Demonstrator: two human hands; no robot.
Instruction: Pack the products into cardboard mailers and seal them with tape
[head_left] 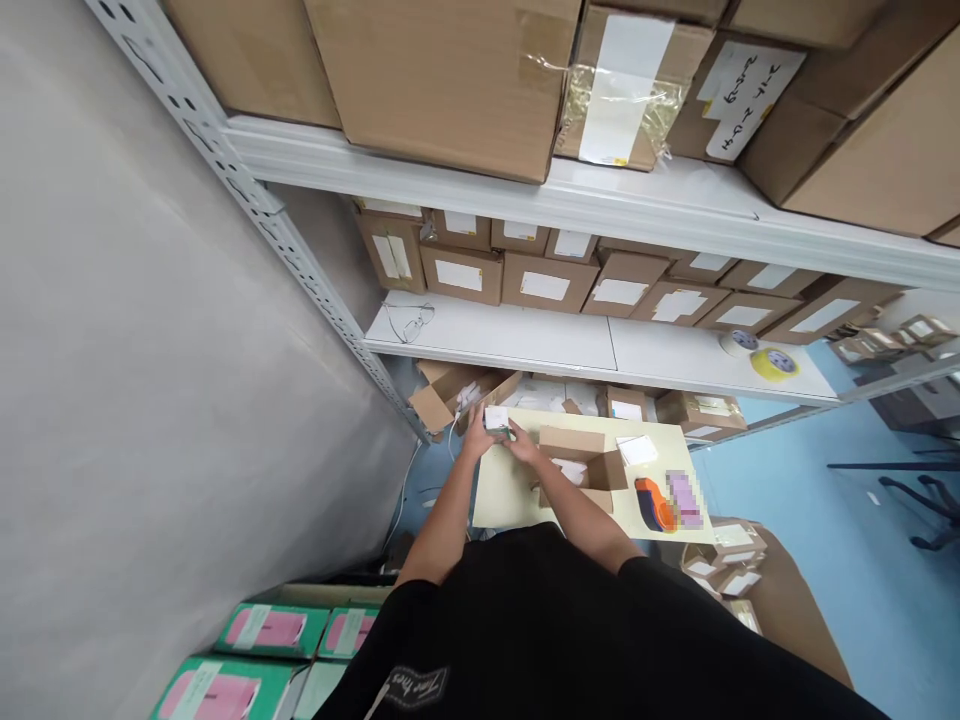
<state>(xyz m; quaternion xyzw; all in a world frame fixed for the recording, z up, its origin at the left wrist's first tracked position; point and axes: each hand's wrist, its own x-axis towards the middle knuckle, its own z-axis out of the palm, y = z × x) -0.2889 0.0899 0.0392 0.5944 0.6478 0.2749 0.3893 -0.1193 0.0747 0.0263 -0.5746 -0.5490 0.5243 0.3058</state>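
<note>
Above the left end of a pale yellow table (510, 500), I hold a small white box (496, 416) with a dark green lower edge. My left hand (477, 433) grips its left side, and my right hand (520, 442) has its fingers on the right side. Just right of my right forearm stands an open cardboard box (574, 440), its flaps spread, with something white inside. Behind my left hand, another open cardboard box (442, 385) holds white items that I cannot make out.
An orange tape dispenser (657, 505) and white papers (637, 450) lie on the table's right side. A white shelf (525, 335) crosses behind it, bearing labelled boxes, glasses (412, 325) and tape rolls (774, 364). A grey wall (187, 400) closes the left; green boxes (262, 632) stand lower left.
</note>
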